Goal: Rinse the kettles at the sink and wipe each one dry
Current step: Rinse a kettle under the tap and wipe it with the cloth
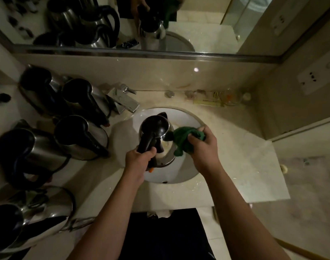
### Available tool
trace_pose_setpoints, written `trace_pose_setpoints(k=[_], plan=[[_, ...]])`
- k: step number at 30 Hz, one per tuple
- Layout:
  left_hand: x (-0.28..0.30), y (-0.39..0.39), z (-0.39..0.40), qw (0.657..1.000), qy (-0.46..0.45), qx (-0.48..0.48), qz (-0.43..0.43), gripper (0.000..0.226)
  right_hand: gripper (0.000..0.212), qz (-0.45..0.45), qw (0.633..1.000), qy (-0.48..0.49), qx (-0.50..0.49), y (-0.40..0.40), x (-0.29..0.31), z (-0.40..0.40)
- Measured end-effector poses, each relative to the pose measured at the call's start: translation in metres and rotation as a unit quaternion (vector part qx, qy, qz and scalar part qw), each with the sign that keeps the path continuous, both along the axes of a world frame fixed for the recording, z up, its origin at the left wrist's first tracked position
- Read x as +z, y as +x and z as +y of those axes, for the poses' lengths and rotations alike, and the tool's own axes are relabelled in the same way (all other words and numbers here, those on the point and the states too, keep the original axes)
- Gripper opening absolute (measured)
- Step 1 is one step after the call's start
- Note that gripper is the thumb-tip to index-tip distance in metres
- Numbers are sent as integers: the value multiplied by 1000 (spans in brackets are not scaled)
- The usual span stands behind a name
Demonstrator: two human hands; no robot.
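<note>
Centrally over the sink [188, 117], left hand [139, 158] grips the kettle [156, 128] handle — right hand [203, 145] bunches the cloth [184, 139] against its side.

The scene is dim and warm-toned, and the kettles [48, 139] on the left are nearly black. A small glare spot shows on the far wall [196, 69]. Wide-angle distortion bends the edges, with soft blur throughout.

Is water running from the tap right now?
No, no stream shows below the tap; the right hand holds a green cloth against the kettle.
</note>
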State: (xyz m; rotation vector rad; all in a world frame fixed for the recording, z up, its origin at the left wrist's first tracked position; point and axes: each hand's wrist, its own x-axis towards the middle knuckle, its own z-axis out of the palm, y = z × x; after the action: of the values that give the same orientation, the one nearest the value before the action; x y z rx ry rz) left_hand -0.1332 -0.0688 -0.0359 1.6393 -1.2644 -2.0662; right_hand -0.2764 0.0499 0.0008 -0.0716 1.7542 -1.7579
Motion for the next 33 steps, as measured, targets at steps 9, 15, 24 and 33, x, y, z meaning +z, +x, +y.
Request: trace_pose_setpoints(k=[9, 15, 24, 33], plan=[[51, -4, 7, 999, -8, 10, 45, 9, 13, -304, 934, -140, -125, -21, 28, -60], [51, 5, 4, 999, 0, 29, 40, 17, 32, -381, 875, -208, -215, -25, 20, -52], [36, 21, -1, 999, 13, 46, 9, 23, 33, -364, 908, -71, -196, -29, 7, -60], [40, 27, -1, 999, 11, 49, 16, 15, 31, -284, 928, 112, -213, -17, 4, -79]])
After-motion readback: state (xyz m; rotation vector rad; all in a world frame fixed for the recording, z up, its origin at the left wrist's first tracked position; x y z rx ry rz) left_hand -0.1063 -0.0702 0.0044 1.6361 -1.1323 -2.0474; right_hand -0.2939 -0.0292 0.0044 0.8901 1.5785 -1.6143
